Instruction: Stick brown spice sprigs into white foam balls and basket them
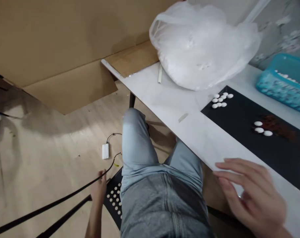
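Observation:
My left hand (99,188) hangs low beside a black perforated chair seat (112,198), its fingers at a black cable (80,188). I cannot tell whether they grip it. My right hand (251,195), slightly blurred, is over the near edge of a white table (189,112) with its fingers apart and nothing in them. A black mat (241,148) lies on the table, beyond those fingers. On the mat are a cluster of small white discs (220,100) and a smaller group of white discs (260,128).
A teal plastic basket (281,86) holding white pieces stands at the table's far right. A large translucent plastic bag (201,46) bulges behind the mat. Cardboard sheets (53,39) lean beyond the table. A small white box (105,151) with wires lies on the floor.

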### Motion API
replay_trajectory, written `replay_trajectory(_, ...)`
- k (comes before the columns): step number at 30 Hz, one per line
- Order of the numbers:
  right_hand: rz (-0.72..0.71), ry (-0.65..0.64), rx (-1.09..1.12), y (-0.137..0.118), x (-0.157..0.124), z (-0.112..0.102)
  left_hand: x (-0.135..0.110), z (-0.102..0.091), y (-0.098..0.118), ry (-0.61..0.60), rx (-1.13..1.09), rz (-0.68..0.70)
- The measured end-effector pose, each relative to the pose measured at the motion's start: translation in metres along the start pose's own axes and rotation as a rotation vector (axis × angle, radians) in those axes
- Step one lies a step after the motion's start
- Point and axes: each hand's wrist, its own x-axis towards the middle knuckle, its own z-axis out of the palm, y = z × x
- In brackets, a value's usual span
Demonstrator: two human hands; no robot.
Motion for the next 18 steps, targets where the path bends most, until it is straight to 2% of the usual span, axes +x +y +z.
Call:
replay_trajectory(2, -0.041, -0.018, 0.079, -0.013, -0.002, 0.025, -0.017, 0.023, -0.014, -0.102, 0.104, 0.001)
replay_trajectory(4, -0.059, -0.079, 0.164, -0.018, 0.0, 0.054, -0.025, 0.036, -0.025, -0.156, 0.201, 0.005)
replay_trajectory(9, -0.073, -0.22, 0.312, -0.013, 0.003, 0.113, -0.025, 0.04, -0.032, -0.258, 0.358, 0.027)
replay_trajectory(11, 0.006, -0.338, 0.4, -0.004, 0.0, 0.135, -0.024, 0.038, -0.031, -0.289, 0.381, 0.038)
replay_trajectory(13, 0.224, -0.486, 0.459, 0.011, 0.0, 0.164, -0.024, 0.036, -0.028, -0.306, 0.392, 0.036)
replay_trajectory(14, 0.278, -0.509, 0.451, 0.019, 0.001, 0.183, -0.024, 0.035, -0.027, -0.309, 0.393, 0.031)
replay_trajectory(18, 0.425, -0.53, 0.441, 0.042, 0.022, 0.283, -0.024, 0.027, -0.029, -0.309, 0.337, 0.026)
